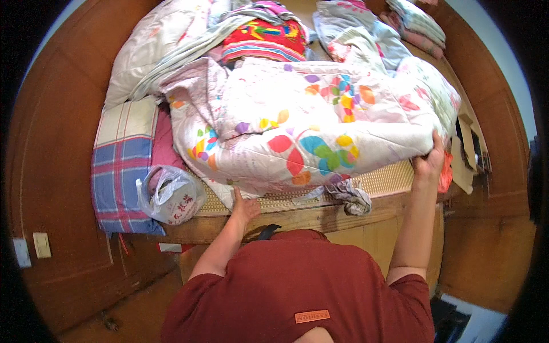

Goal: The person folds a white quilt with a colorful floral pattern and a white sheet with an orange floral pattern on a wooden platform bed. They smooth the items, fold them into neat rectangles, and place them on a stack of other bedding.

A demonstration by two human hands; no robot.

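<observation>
A padded white quilt (246, 154) with bright multicoloured leaf and petal prints lies loosely folded across the bed's front. At its near right end, my right hand (432, 159) is closed around the edge, with the fingers partly hidden by the cloth. My left hand (245, 208) rests low at the quilt's near left corner, by the bed's front edge. Its thumb and fingers are spread, touching the white cloth there. Between my hands, a crumpled greyish cloth (355, 199) lies on the woven mat (394, 178).
Left of the quilt sit a plaid folded cloth bundle (121, 171) and a tied translucent plastic bag (178, 200). Behind lie a red patterned textile (266, 41), a pale quilt (148, 46) and folded bedding (420, 26). An opened cardboard box (466, 148) stands right; the wooden bed edge (309, 218) runs in front.
</observation>
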